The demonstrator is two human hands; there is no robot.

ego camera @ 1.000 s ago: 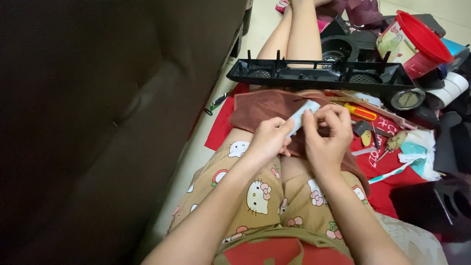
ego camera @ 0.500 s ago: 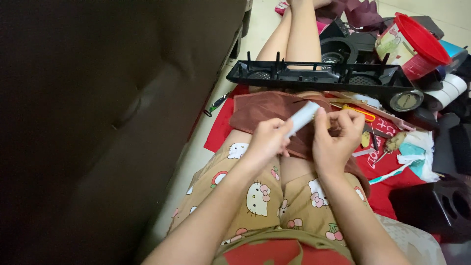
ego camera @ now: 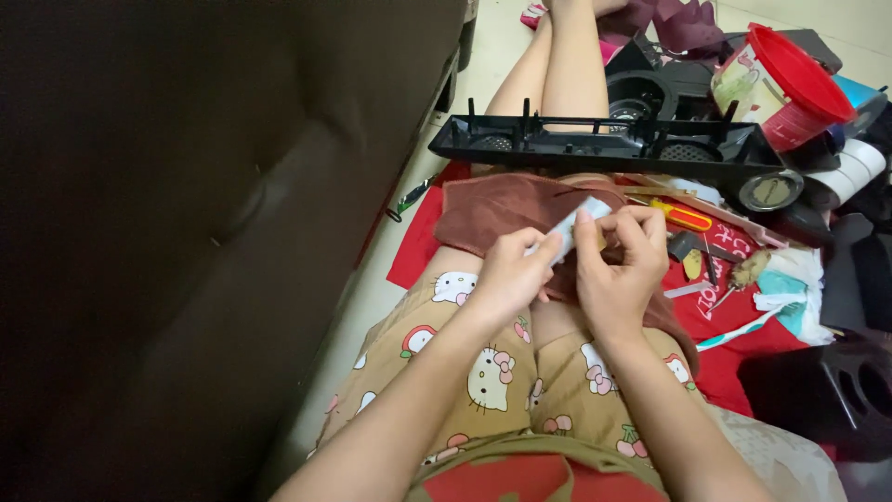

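Dark brown padded sofa side (ego camera: 186,232) at left. Left hand (ego camera: 514,271) pinches small flat white-grey strip (ego camera: 569,226) over brown cloth (ego camera: 502,209) on lap. Right hand (ego camera: 621,263) fingertips grasp strip's upper end. Long black plastic frame (ego camera: 604,149) across legs. Risk: strip slipping from fingertips into tool clutter on red mat (ego camera: 734,363).

Small pale strip (ego camera: 578,223), centre frame: lower end hidden inside left hand (ego camera: 509,279), middle covered by right hand (ego camera: 618,270) fingers; its kind cannot be told. Red-lidded tub (ego camera: 780,88), upper right: base hidden behind black plastic frame (ego camera: 604,149). Dark box (ego camera: 827,400), lower right: cut off by frame edge.
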